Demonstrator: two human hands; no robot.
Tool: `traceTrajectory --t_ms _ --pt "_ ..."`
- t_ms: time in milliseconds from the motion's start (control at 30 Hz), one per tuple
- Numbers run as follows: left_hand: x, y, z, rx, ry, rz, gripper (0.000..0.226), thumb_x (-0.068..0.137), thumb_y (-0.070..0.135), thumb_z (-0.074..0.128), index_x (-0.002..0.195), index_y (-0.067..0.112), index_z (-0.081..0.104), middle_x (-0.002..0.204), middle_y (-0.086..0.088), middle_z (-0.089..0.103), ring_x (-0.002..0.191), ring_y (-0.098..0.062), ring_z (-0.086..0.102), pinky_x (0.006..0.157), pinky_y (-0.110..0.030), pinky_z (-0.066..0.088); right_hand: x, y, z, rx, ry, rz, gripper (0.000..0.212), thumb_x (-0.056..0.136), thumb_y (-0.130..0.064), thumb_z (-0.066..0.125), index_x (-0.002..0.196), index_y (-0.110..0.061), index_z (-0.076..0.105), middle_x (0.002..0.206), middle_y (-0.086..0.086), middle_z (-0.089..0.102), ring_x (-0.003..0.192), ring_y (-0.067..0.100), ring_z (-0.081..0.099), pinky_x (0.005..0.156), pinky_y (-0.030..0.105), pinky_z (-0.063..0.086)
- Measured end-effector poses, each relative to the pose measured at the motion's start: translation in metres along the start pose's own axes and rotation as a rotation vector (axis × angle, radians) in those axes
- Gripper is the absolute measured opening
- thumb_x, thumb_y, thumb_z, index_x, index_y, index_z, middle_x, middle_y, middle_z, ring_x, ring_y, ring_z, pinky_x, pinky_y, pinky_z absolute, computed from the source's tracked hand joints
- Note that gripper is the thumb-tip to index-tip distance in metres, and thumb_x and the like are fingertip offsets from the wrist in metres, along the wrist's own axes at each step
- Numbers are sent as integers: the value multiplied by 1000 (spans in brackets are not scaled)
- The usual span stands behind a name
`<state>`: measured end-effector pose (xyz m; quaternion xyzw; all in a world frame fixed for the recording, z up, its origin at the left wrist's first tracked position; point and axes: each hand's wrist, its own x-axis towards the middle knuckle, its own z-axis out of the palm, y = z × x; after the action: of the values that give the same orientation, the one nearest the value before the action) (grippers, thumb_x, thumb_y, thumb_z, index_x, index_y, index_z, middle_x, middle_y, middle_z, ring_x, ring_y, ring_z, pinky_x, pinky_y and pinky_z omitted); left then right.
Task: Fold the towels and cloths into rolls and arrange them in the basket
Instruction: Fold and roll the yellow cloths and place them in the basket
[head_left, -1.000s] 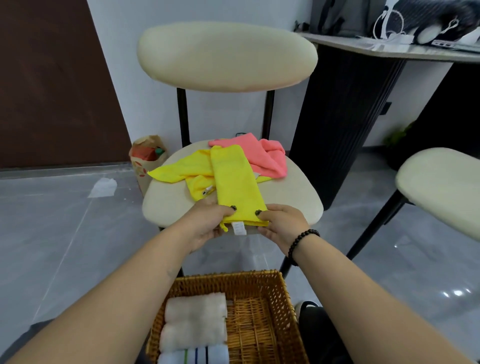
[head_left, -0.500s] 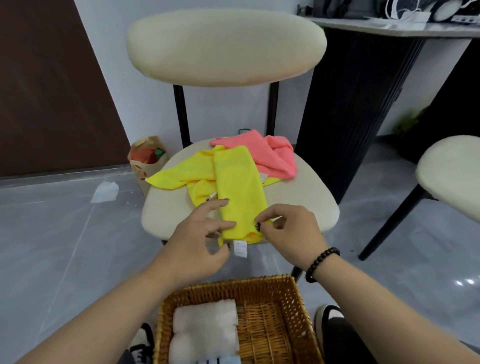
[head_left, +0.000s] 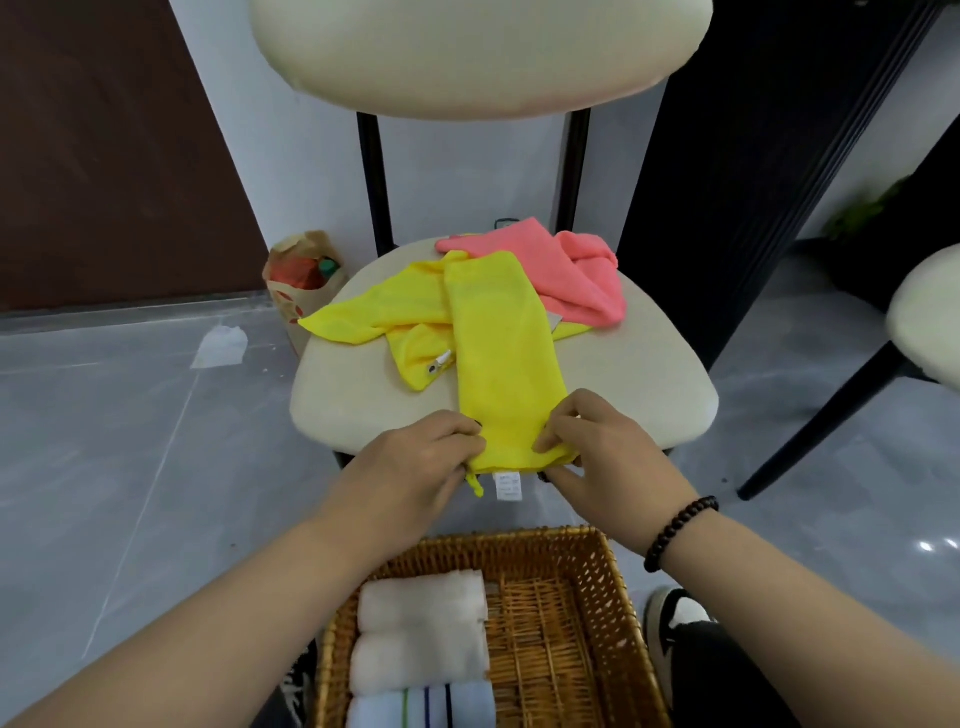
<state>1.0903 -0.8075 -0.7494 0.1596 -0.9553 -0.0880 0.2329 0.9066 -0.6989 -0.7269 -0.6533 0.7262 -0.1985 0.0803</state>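
Note:
A yellow cloth (head_left: 498, 353), folded into a long strip, lies on the cream chair seat (head_left: 644, 374) with its near end at the seat's front edge. My left hand (head_left: 415, 467) pinches that end's left corner. At the right corner my right hand (head_left: 592, 447) pinches it too, and a white label hangs below between them. A second yellow cloth (head_left: 379, 317) lies crumpled under the strip, and a pink cloth (head_left: 571, 270) sits behind. The wicker basket (head_left: 582, 597) in front of me holds two white rolled towels (head_left: 421, 629) and a striped one (head_left: 421, 709) on its left side.
A paper bag (head_left: 298, 275) stands on the floor left of the chair. Another cream chair (head_left: 924, 317) is at the right edge, a dark table leg (head_left: 727, 156) behind. My shoe (head_left: 670, 618) is beside the basket on the right.
Both hands opened and lifted off the strip's near end half a second ago, then came back down and pinched its two corners. The head camera moved closer and lower.

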Motion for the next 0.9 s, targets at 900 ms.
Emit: traceTrajectory --t_ms 900 --pt "21 18 9 -42 201 -249 19 81 3 66 92 15 57 93 2 51 85 -22 52 68 -36 42 16 9 15 9 298 -15 4 83 -14 65 87 -14 63 79 3 61 79 25 53 67 41 48"
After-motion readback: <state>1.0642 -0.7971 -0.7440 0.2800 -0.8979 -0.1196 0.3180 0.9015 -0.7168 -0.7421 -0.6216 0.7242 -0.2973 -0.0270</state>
